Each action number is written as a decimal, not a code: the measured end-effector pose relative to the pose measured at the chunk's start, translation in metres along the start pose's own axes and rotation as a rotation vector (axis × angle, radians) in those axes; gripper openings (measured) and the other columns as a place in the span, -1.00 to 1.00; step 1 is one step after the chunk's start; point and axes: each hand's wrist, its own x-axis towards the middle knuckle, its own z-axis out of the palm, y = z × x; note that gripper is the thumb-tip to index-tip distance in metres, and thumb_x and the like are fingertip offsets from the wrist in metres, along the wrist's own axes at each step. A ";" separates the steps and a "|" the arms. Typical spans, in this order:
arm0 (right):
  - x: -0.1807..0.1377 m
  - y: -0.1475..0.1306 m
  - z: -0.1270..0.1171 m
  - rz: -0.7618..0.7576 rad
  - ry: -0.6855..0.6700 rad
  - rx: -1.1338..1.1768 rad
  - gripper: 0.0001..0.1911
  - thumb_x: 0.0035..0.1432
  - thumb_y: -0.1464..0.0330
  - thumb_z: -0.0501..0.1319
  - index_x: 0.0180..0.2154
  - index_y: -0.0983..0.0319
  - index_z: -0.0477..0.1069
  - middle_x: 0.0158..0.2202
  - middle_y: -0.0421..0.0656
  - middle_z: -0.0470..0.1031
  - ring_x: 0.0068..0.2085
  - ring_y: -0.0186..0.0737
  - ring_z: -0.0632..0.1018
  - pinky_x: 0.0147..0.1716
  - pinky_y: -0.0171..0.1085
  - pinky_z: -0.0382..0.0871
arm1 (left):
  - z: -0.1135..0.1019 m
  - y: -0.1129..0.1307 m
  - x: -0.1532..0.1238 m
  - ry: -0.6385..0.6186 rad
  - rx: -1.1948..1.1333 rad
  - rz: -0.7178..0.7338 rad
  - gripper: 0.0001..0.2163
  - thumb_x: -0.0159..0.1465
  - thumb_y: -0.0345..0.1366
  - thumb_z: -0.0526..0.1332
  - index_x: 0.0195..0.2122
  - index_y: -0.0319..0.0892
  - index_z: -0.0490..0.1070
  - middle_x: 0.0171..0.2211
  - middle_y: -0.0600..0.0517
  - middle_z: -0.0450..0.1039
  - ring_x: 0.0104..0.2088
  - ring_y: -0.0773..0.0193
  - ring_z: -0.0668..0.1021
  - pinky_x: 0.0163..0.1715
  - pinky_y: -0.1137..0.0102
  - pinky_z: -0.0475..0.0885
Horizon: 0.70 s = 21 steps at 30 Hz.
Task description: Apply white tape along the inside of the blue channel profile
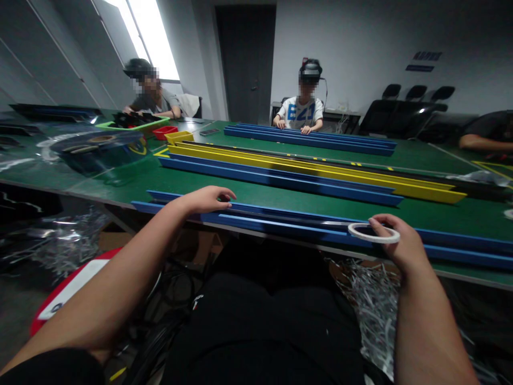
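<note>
A long blue rail (280,224) with raised edges lies along the near side of the table. My left hand (206,199) rests over its left part, thumb and fingers apart with a gap between them. My right hand (403,240) grips a roll of white tape (352,233) between thumb and fingers above the rail's right part. From the roll a thin tape strip (316,222) runs left along the rail toward my left hand. Whether my left fingertips touch the strip cannot be made out.
Beyond lie more blue rails (280,179) and yellow rails (320,168) on the green table (256,199). Yellow (179,138) and red bins (165,132) and a green tray (156,126) stand back left. Co-workers sit around the table. Shredded strips (374,315) hang below its edge.
</note>
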 end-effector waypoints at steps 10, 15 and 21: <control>0.006 0.008 0.005 0.052 -0.040 -0.074 -0.61 0.07 -0.02 0.18 -0.24 0.09 0.54 -0.35 -0.11 0.58 -0.34 0.01 0.54 -0.41 -0.12 0.32 | 0.026 0.012 -0.059 0.849 0.038 -0.192 -0.75 0.31 -0.18 0.04 -0.21 -0.16 0.45 -0.19 -0.03 0.54 -0.14 0.20 0.55 -0.03 0.35 0.43; 0.009 0.012 0.007 0.030 -0.071 -0.129 -0.71 0.07 0.09 0.18 -0.23 0.05 0.54 -0.26 -0.14 0.59 -0.26 0.06 0.55 -0.37 -0.10 0.31 | 0.040 0.034 -0.054 0.620 0.181 -0.031 -0.67 0.35 -0.03 0.07 -0.10 -0.14 0.45 -0.09 -0.07 0.51 -0.01 0.11 0.50 0.09 0.22 0.34; 0.010 0.016 0.013 -0.018 -0.023 -0.220 -0.67 0.13 0.02 0.12 -0.23 0.03 0.52 -0.19 -0.09 0.54 -0.23 0.09 0.53 -0.39 -0.07 0.30 | 0.072 0.096 -0.022 0.380 0.335 0.111 -0.30 0.19 0.27 0.16 0.25 -0.02 0.24 0.16 -0.11 0.36 0.17 -0.02 0.38 0.26 0.01 0.08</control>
